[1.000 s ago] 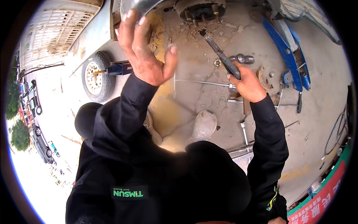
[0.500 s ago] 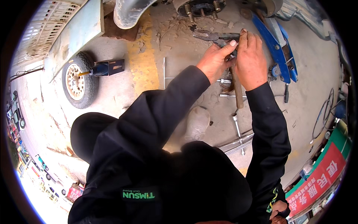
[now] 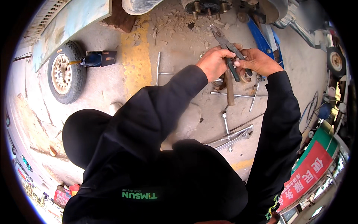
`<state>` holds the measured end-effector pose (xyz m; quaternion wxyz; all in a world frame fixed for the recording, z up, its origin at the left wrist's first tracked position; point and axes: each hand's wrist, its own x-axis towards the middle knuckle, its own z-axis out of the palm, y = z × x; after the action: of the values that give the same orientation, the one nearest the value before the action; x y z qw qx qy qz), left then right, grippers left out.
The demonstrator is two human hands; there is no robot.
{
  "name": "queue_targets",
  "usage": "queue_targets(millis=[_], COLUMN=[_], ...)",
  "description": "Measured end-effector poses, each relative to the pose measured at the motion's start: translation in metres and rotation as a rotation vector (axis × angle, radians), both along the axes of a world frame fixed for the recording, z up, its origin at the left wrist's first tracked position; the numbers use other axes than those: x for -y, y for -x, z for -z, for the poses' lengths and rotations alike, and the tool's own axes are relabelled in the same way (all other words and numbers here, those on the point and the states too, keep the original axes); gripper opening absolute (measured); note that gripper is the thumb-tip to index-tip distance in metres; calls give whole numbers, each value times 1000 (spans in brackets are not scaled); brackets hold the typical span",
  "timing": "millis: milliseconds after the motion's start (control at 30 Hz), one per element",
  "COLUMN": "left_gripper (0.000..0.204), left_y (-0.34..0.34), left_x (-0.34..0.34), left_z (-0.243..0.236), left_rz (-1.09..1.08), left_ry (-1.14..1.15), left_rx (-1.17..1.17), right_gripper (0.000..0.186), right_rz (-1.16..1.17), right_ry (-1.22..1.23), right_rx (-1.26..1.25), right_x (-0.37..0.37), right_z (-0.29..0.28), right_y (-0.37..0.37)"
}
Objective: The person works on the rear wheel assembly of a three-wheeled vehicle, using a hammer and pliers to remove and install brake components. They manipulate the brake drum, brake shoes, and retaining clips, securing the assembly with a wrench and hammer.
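My left hand (image 3: pixel 215 64) is closed around a pair of pliers (image 3: pixel 220 36), its thumb laid across them below the joint. The jaws point away from me, up and to the left, and the dark-gripped handles run back toward me. From the other side my right hand (image 3: pixel 261 62) pinches the handles between thumb and fingers. Beneath the hands a wooden tool handle (image 3: pixel 230 91) lies on the ground, its upper end hidden. Just ahead stands a bare wheel hub (image 3: pixel 209 8) with studs.
A blue jack (image 3: pixel 260 36) lies at the far right. Cross-shaped lug wrenches (image 3: pixel 226 125) and a large wrench (image 3: pixel 238 137) are on the concrete nearer me. On the left are a wheel (image 3: pixel 61 78) and a blue bottle (image 3: pixel 92 59) in an open box. Dirt flakes litter the ground by the hub.
The pliers have turned from lying crosswise to pointing forward. My right hand has shifted right and opened its flat hold into a pinch on the handles. The view has moved slightly.
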<state>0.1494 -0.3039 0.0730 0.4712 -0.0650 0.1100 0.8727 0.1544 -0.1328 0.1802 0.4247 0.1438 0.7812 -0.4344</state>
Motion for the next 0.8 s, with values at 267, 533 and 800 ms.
queue_targets(millis=[267, 533, 800], left_gripper=[24, 21, 33], left_y=[15, 39, 49], left_x=[-5, -36, -35], left_z=[11, -17, -22], left_rz=[20, -204, -143], left_ry=[83, 27, 23], left_rx=[8, 3, -17], right_gripper=[31, 32, 36], right_rz=[-604, -721, -728], right_ry=[-832, -1050, -1125], right_rx=[-721, -1034, -623], right_x=[29, 22, 57], right_z=[-47, -47, -67], right_y=[24, 55, 74])
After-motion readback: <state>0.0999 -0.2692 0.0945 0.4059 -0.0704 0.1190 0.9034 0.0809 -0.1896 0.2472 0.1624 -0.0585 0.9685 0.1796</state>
